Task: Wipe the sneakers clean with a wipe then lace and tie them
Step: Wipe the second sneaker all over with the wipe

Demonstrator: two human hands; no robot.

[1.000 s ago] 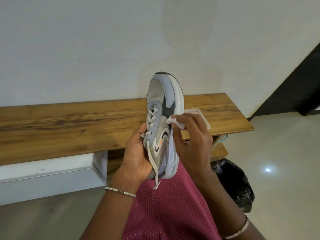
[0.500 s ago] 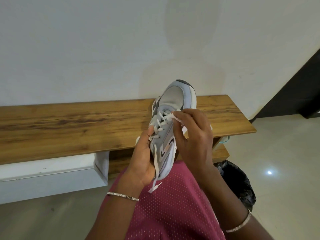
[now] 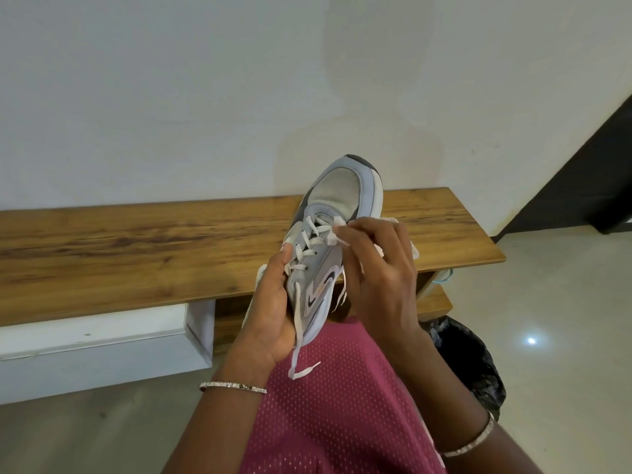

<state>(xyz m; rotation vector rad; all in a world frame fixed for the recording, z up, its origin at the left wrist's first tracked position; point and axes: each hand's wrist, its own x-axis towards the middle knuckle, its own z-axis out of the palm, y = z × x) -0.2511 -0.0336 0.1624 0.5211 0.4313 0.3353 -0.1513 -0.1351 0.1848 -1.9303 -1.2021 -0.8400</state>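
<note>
A grey and white sneaker [image 3: 337,200] stands toe-up over my lap, its heel end near my pink shorts. My left hand [image 3: 272,309] grips its left side and sole. A white wipe [image 3: 337,234] is pinched in the fingers of my right hand [image 3: 379,268] and pressed on the laces near the upper eyelets. More of the wipe shows behind that hand. White laces [image 3: 309,248] cross the tongue, and a loose lace end [image 3: 297,357] hangs down past my left palm. Only one sneaker is in view.
A long wooden bench [image 3: 136,254] runs along the white wall in front of me, with a white drawer front [image 3: 99,350] under it. A black bin bag [image 3: 468,364] sits on the tiled floor at the right. A dark door frame [image 3: 591,179] is far right.
The sneaker has turned from side-on to top-up and tilted right. My right hand with the wipe moved from the white sole edge to the laces.
</note>
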